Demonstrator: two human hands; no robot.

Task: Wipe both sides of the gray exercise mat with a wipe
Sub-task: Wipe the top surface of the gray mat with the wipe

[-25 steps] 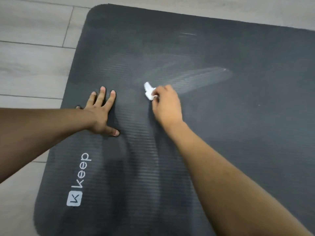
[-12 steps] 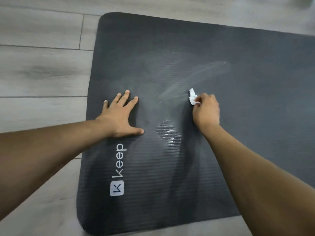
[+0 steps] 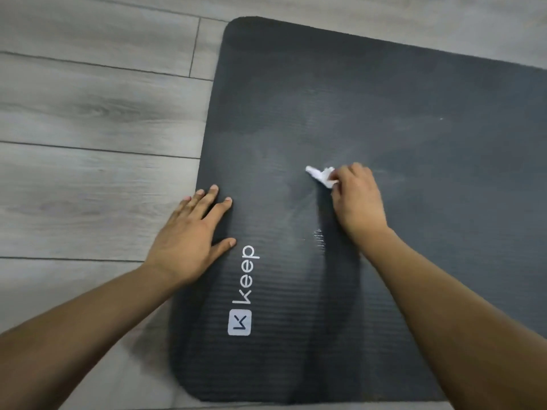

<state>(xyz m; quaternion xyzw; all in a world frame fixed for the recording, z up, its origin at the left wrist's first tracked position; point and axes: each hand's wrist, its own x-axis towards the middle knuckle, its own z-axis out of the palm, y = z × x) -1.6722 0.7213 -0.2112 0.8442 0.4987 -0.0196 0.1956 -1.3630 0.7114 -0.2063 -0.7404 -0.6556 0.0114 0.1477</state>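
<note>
Gray ribbed foam exercise mat [image 3: 325, 84] lies flat on the pale wood-plank floor [image 3: 88, 113], logo side up. It fills the view from 12 o'clock round to 6 o'clock and runs out of sight at 3 o'clock, with its short rounded end toward 9 o'clock.

The right hand [image 3: 358, 199], near the centre of the view, has its fingers curled around a crumpled white wipe [image 3: 321, 176] and presses it to the mat. A corner of the wipe pokes out toward 10 o'clock. The left hand [image 3: 192, 235], at 8 o'clock from the wipe, lies flat with straight, spread fingers on the mat's edge, and its heel hangs over the floor. It grasps nothing and seems to pin the mat in place.

Faint pale smears fan out around the wipe, and a small wet sheen [image 3: 318, 235] glints at 6 o'clock from it, just beside the white "Keep" logo [image 3: 247, 288]. The stretch toward 3 o'clock looks dry, though blur makes this uncertain.

My reading is that the first side is only partly wiped, near this end. The rest of this face, the turning over and the whole underside remain.
</note>
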